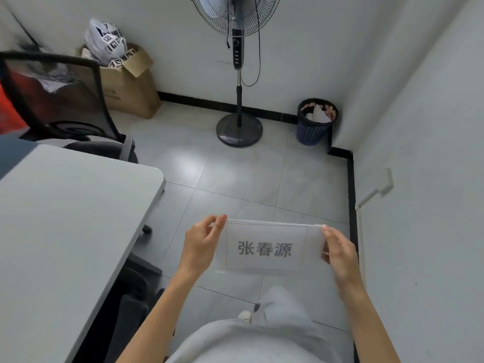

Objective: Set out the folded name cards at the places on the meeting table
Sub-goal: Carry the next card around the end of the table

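Observation:
A white folded name card [267, 247] with grey printed characters inside a thin frame is held in front of me above the floor. My left hand [201, 244] pinches its left edge near the top corner. My right hand [339, 251] grips its right edge. More than one layer of paper shows along the top edge; how many cards there are I cannot tell. The grey meeting table [65, 231] lies to my left, apart from the card, with its rounded corner near the middle of the view.
A black mesh office chair [60, 100] stands at the table's far end. Behind it sits a cardboard box [131, 87] with a plastic bag. A standing fan [238, 100] and a dark waste basket [315, 121] stand by the far wall. A white wall runs along my right.

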`<state>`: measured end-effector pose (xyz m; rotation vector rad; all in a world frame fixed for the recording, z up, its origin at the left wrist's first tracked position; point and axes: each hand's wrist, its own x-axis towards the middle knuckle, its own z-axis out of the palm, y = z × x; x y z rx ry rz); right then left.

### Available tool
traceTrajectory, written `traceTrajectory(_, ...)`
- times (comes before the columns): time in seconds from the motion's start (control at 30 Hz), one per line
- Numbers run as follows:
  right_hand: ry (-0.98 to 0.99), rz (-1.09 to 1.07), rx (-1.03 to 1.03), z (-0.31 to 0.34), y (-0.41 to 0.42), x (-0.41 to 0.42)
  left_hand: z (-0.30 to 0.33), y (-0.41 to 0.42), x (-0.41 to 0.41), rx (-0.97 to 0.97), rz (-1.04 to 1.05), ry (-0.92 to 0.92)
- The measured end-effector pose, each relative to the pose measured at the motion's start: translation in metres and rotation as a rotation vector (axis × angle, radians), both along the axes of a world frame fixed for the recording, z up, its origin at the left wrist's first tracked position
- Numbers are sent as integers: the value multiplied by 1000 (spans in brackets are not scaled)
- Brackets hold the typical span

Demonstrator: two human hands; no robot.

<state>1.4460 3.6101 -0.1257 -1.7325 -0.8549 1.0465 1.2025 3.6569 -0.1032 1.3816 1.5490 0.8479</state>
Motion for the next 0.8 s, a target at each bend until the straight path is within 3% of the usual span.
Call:
traceTrajectory(0.17, -22, 248, -19, -11, 138, -1, -16, 87, -13, -69, 197, -38)
traceTrajectory(0.4, -111, 774, -61, -10, 347, -44, -37, 172, -33, -162, 668, -108)
traceTrajectory(0.6, -148, 1187, -29, 8, 470, -139, -25, 220, -61, -140, 1082, -129)
traceTrajectory(0.8, -117, 1499, -31, -6, 533, -270, -35, 238, -117, -78, 1387, -164)
